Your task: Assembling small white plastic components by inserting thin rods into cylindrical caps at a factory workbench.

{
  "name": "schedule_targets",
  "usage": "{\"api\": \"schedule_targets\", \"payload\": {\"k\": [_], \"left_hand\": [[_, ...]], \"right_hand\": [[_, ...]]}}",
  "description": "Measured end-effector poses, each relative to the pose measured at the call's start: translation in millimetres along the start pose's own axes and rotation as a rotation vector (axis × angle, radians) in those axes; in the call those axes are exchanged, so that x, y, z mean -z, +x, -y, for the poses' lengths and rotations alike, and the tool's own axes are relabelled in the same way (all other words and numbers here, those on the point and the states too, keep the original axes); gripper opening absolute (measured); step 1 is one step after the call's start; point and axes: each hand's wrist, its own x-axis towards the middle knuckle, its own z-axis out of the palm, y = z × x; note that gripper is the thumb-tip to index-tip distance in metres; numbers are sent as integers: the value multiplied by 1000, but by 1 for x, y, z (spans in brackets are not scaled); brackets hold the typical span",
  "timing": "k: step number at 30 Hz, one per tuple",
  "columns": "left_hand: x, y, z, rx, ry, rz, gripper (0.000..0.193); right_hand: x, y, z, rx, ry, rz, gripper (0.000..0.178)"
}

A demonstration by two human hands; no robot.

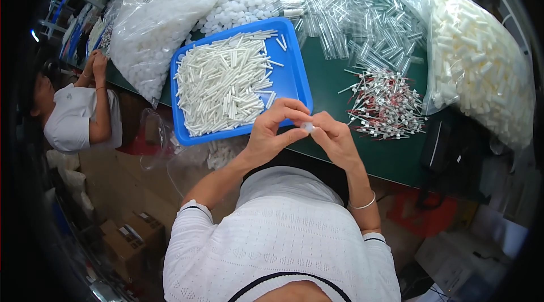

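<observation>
I hold a small translucent piece (307, 127) in the middle of the frame, out over the near edge of the desk (326, 78), probably because there I can look straight down on it and work both thumbs freely. The blue tray (300, 78) sits left of centre, its lower right corner just beside my knuckles; its raised rim likely stops the white sticks (224, 84) from rolling away. The red-and-white parts (385, 106) lie heaped right of centre, within easy reach I'd say, while the clear tubes (340, 21) spread across the upper middle. A bag of white caps (158, 35) slumps at upper left and a bag of white cylinders (481, 58) at upper right, seemingly kept to the sides as bulk stock.

My left hand (279, 126) is nearly closed, thumb and forefinger pinching the piece, the other fingers loosely curled. My right hand (335, 136) meets it from the other side, fingertips drawn together on the same piece; I cannot tell its exact shape.
</observation>
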Motion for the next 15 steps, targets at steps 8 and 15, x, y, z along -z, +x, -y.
{"api": "schedule_targets", "payload": {"k": [8, 15], "left_hand": [[71, 99, -8, -174, 870, 165, 16], [114, 150, 46, -505, 1484, 239, 8]], "right_hand": [[14, 0, 7, -278, 417, 70, 15], [11, -7, 3, -262, 593, -185, 17]]}}
